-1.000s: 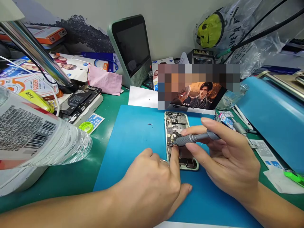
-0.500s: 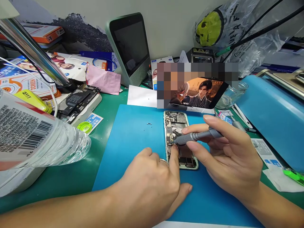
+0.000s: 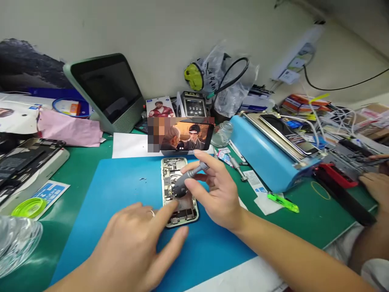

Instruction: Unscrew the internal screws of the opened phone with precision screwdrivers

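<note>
An opened phone (image 3: 176, 170) lies with its insides up on a blue mat (image 3: 121, 190). My right hand (image 3: 217, 190) pinches a grey screwdriver (image 3: 189, 176), whose tip is down among the phone's parts. My left hand (image 3: 136, 243) rests flat on the mat, fingers spread, its forefinger pressing the phone's lower left edge. A ring shows on one finger.
A playing phone (image 3: 188, 136) is propped behind the opened one. A blue machine (image 3: 264, 156) stands to the right, a tilted screen (image 3: 106, 89) at the back left, a plastic bottle (image 3: 15, 239) at the near left. Another person's hand (image 3: 375, 184) works at the far right.
The view has swung right and pulled back, so more of the bench's right side and another person's hand show. Both my hands stay on the phone with the screwdriver.
</note>
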`<action>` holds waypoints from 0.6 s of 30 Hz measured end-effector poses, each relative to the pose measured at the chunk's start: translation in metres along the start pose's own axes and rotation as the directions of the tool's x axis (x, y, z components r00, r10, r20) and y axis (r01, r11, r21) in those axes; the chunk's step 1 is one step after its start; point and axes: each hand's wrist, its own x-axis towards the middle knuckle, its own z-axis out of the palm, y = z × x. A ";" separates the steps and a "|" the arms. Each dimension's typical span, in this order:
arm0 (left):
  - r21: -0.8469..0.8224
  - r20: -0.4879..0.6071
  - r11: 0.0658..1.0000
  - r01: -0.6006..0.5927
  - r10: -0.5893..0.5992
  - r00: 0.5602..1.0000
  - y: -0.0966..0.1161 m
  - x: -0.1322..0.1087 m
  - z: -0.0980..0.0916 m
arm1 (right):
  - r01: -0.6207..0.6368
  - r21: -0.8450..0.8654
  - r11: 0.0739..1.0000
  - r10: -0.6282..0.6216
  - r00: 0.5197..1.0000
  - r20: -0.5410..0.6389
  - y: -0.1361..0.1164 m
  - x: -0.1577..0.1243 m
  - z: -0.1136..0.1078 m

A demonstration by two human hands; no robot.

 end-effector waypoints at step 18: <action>-0.398 0.066 0.841 0.366 -0.372 0.926 -0.013 0.015 -0.005 | 0.004 0.073 0.997 0.007 0.988 -0.155 -0.011 0.007 -0.006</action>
